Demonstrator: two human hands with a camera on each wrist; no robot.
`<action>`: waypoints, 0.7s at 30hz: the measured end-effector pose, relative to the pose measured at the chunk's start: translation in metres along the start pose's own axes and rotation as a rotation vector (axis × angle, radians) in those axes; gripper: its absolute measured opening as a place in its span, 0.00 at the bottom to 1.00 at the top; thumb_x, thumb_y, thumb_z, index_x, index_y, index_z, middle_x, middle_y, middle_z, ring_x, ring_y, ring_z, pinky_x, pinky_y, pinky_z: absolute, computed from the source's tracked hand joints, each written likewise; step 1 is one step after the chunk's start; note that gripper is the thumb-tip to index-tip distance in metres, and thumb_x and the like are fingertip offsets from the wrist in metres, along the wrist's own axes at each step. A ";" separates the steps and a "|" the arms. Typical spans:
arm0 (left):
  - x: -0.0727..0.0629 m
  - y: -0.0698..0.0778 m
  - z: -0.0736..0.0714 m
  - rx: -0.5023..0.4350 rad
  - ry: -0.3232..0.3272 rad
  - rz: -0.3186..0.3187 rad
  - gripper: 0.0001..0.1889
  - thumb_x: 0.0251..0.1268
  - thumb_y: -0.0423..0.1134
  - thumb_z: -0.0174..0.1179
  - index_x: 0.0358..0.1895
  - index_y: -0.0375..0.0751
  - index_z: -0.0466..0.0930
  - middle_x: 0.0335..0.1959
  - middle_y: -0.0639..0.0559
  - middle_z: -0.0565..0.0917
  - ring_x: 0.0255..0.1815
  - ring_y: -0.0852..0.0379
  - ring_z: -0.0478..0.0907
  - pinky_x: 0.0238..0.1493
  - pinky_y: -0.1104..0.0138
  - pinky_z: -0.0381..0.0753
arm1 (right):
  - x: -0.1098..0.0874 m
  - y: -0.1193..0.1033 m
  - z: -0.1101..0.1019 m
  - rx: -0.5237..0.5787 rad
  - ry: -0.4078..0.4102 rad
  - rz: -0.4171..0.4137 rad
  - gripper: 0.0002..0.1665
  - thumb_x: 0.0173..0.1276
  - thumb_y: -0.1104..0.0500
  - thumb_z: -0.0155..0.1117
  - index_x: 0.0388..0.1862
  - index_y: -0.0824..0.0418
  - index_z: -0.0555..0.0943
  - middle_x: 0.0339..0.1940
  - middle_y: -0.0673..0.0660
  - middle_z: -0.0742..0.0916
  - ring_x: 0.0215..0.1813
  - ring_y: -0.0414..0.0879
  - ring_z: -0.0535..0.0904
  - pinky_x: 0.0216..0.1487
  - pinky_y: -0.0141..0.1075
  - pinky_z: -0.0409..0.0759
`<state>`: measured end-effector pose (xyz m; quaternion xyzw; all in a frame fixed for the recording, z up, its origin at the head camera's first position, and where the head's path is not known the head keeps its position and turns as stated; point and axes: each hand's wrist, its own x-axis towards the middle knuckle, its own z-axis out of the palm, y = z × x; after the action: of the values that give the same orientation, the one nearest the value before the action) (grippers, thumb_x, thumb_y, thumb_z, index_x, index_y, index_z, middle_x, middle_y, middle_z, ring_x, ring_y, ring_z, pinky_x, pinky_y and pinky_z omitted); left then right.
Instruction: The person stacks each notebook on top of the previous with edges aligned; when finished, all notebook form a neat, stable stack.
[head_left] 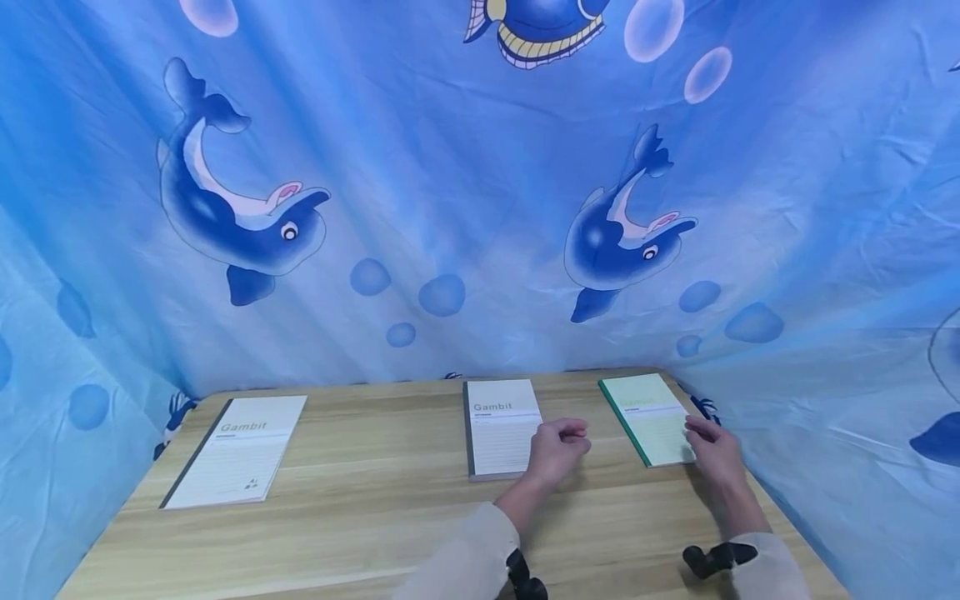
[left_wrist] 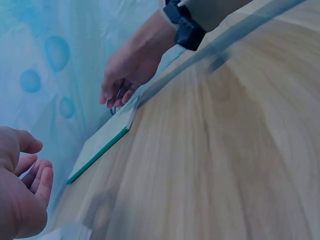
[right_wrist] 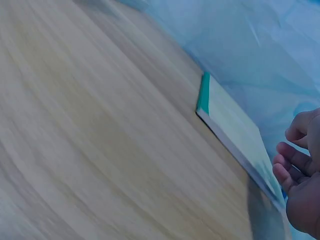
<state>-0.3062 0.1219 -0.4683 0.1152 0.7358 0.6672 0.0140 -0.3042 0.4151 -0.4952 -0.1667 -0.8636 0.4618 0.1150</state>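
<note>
Loosely, the fingers of the right hand (head_left: 716, 454) bend downward, thumb apart from them and holding nothing, beside the right side of a green-spined notebook (head_left: 647, 425); whether the fingertips touch it cannot be told. That notebook lies flat near the table's far right corner, its green spine toward the left edge and its pale cover up. The left hand (head_left: 557, 450) is likewise loosely bent, thumb and fingers apart around nothing, in front of the lower right part of a grey-spined notebook (head_left: 498, 429); contact there is unclear too. This one lies flat by the far edge of the table (head_left: 375, 475), right of that edge's middle. Well apart from both hands, a dark-spined notebook (head_left: 243, 454) lies near the far left corner, close to the left edge. All three covers read "Gambit". Pale sleeves (head_left: 465, 562) and black wrist bands (head_left: 731, 553) end the forearms. Beyond the far edge hangs a blue curtain (head_left: 420, 167) printed with dolphins (head_left: 198, 225), bubbles (head_left: 442, 296) and a fish (head_left: 547, 21).
</note>
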 end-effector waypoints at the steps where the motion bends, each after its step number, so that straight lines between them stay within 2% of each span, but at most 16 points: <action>1: -0.001 0.000 0.003 -0.004 -0.008 -0.014 0.15 0.57 0.27 0.66 0.48 0.36 0.89 0.42 0.45 0.90 0.41 0.63 0.86 0.46 0.74 0.86 | 0.001 0.002 -0.001 0.004 0.018 0.004 0.28 0.81 0.58 0.50 0.75 0.68 0.70 0.73 0.71 0.76 0.68 0.57 0.72 0.45 0.17 0.71; 5: -0.002 -0.003 0.015 -0.023 -0.021 -0.030 0.15 0.56 0.27 0.66 0.48 0.36 0.89 0.40 0.47 0.90 0.40 0.64 0.86 0.46 0.74 0.86 | 0.003 0.009 -0.004 0.012 0.087 0.020 0.27 0.78 0.62 0.52 0.73 0.69 0.72 0.70 0.72 0.78 0.67 0.57 0.73 0.42 0.15 0.68; 7: -0.002 -0.004 0.020 -0.044 -0.026 -0.036 0.15 0.56 0.26 0.66 0.48 0.34 0.89 0.40 0.45 0.90 0.40 0.65 0.85 0.45 0.75 0.85 | 0.005 0.012 -0.004 0.008 0.111 0.026 0.27 0.76 0.63 0.52 0.71 0.70 0.74 0.70 0.72 0.79 0.67 0.57 0.74 0.42 0.16 0.68; 12: -0.002 -0.003 0.029 -0.046 -0.025 -0.054 0.15 0.55 0.26 0.66 0.48 0.35 0.88 0.42 0.43 0.89 0.39 0.67 0.83 0.43 0.77 0.83 | 0.012 0.019 -0.002 0.012 0.156 0.042 0.27 0.75 0.64 0.52 0.70 0.70 0.75 0.69 0.73 0.79 0.67 0.59 0.74 0.48 0.25 0.69; 15: 0.000 -0.003 0.032 -0.035 -0.025 -0.073 0.15 0.55 0.27 0.66 0.47 0.37 0.89 0.41 0.46 0.89 0.39 0.67 0.82 0.43 0.77 0.82 | 0.013 0.022 -0.002 0.026 0.184 0.050 0.28 0.74 0.65 0.51 0.71 0.69 0.74 0.69 0.73 0.79 0.68 0.61 0.73 0.51 0.29 0.69; 18: 0.000 -0.005 0.035 -0.032 -0.034 -0.085 0.15 0.55 0.27 0.65 0.48 0.37 0.89 0.42 0.46 0.89 0.40 0.66 0.82 0.44 0.76 0.83 | 0.014 0.025 -0.005 0.019 0.208 0.058 0.29 0.72 0.65 0.50 0.71 0.69 0.74 0.70 0.74 0.78 0.69 0.64 0.73 0.57 0.38 0.75; 21: -0.001 -0.008 0.036 -0.027 -0.033 -0.101 0.16 0.56 0.27 0.66 0.49 0.38 0.89 0.41 0.48 0.89 0.40 0.66 0.82 0.46 0.75 0.84 | 0.015 0.028 -0.006 -0.016 0.209 0.050 0.30 0.69 0.66 0.50 0.70 0.72 0.74 0.70 0.77 0.76 0.72 0.69 0.70 0.69 0.56 0.73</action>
<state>-0.3005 0.1563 -0.4797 0.0886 0.7314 0.6734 0.0611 -0.3105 0.4404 -0.5147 -0.2363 -0.8461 0.4377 0.1917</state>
